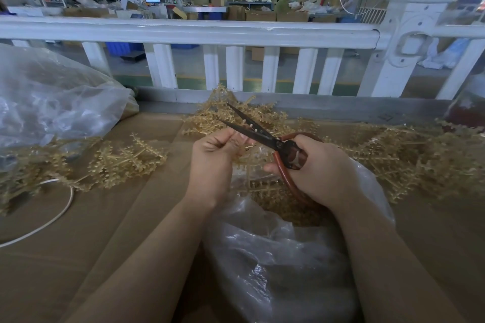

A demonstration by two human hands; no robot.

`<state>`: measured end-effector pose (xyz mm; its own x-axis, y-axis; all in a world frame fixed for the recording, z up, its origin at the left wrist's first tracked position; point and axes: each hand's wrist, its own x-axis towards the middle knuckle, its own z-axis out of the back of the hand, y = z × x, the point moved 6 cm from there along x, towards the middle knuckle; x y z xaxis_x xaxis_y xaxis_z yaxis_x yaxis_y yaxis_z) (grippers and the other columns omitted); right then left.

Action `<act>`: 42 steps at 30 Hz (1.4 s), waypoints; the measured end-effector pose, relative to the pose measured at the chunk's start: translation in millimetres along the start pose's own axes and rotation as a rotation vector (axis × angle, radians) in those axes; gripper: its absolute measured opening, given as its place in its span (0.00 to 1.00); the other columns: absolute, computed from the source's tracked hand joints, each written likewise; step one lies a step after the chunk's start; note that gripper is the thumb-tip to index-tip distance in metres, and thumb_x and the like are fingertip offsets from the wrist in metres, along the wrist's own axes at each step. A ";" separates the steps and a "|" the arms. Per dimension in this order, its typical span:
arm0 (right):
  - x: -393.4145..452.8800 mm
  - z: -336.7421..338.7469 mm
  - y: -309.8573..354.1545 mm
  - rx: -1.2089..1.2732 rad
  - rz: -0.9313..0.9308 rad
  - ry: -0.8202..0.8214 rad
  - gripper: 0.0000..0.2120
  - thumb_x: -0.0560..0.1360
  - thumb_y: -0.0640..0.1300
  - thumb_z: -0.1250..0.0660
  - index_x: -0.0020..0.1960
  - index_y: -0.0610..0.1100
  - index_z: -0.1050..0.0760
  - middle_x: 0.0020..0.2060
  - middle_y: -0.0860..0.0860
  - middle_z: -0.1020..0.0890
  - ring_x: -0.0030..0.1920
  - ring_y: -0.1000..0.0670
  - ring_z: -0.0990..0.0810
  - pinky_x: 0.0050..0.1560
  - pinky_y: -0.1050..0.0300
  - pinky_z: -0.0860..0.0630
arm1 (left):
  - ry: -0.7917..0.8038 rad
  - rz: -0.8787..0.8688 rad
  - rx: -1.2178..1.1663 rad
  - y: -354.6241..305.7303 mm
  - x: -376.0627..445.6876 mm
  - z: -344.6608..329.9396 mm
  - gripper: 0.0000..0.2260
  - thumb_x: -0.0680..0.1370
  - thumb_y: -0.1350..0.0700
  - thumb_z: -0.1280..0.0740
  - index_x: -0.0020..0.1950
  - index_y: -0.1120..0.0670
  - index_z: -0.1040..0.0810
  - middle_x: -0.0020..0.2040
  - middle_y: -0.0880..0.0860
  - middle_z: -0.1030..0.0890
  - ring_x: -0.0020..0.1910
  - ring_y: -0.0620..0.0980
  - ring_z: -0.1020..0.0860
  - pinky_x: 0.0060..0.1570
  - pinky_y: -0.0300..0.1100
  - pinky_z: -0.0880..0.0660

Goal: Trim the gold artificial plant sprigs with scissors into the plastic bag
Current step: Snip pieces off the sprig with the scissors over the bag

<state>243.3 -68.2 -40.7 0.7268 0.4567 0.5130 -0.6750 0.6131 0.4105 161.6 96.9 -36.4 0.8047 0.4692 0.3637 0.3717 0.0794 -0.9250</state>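
Nearest, the plastic bag point(283, 257) gapes under both hands: left hand point(212, 162) pinches a gold sprig point(242, 148), right hand point(319, 165) grips open scissors point(252, 130); keep the cut above the bag.

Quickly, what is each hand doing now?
Left hand: pinches a gold sprig.
Right hand: grips the scissors, blades open.
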 end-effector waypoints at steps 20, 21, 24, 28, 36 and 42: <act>2.2 -6.1 -7.4 0.050 -0.058 0.071 0.41 0.57 0.89 0.49 0.45 0.57 0.22 0.33 0.61 0.19 0.35 0.62 0.22 0.38 0.65 0.25 | 0.028 -0.044 -0.012 4.9 5.3 5.0 0.09 0.80 0.61 0.34 0.42 0.57 0.16 0.41 0.48 0.14 0.40 0.40 0.21 0.43 0.33 0.26; 2.4 -6.1 -8.4 0.048 -0.061 0.070 0.40 0.57 0.89 0.49 0.44 0.57 0.23 0.33 0.62 0.19 0.35 0.62 0.22 0.38 0.64 0.24 | 0.030 -0.045 -0.015 4.8 5.5 5.0 0.09 0.80 0.61 0.34 0.42 0.57 0.16 0.41 0.48 0.14 0.40 0.41 0.21 0.43 0.33 0.26; 2.3 -6.6 -11.2 0.041 -0.072 0.083 0.37 0.57 0.89 0.47 0.44 0.60 0.23 0.34 0.63 0.19 0.35 0.63 0.22 0.38 0.62 0.23 | 0.036 -0.048 -0.028 5.4 6.3 5.2 0.09 0.80 0.62 0.33 0.42 0.55 0.15 0.40 0.48 0.15 0.40 0.40 0.20 0.43 0.32 0.26; 1.7 -4.1 -10.8 0.029 -0.083 0.116 0.37 0.57 0.88 0.46 0.46 0.60 0.23 0.34 0.63 0.18 0.36 0.64 0.22 0.37 0.64 0.24 | 0.059 -0.059 -0.015 6.4 8.3 6.8 0.09 0.79 0.61 0.33 0.43 0.56 0.15 0.39 0.48 0.15 0.41 0.43 0.20 0.44 0.34 0.26; 1.4 -2.9 -4.8 0.003 -0.050 0.184 0.27 0.65 0.79 0.37 0.45 0.57 0.23 0.35 0.59 0.18 0.36 0.60 0.21 0.41 0.58 0.21 | 0.215 -0.063 0.065 -0.1 11.3 9.4 0.08 0.78 0.65 0.34 0.42 0.62 0.17 0.36 0.49 0.17 0.37 0.41 0.22 0.43 0.32 0.27; 1.5 -4.5 -6.3 0.026 -0.012 0.119 0.34 0.60 0.87 0.47 0.43 0.60 0.24 0.35 0.62 0.19 0.36 0.62 0.21 0.36 0.59 0.22 | 0.236 -0.082 0.081 0.4 10.9 9.4 0.08 0.79 0.66 0.34 0.43 0.68 0.18 0.40 0.67 0.20 0.38 0.50 0.24 0.43 0.37 0.27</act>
<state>249.2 -68.5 -46.0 0.7439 0.5233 0.4157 -0.6679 0.6028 0.4365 166.1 110.3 -33.8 0.8627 0.2410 0.4447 0.4094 0.1834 -0.8937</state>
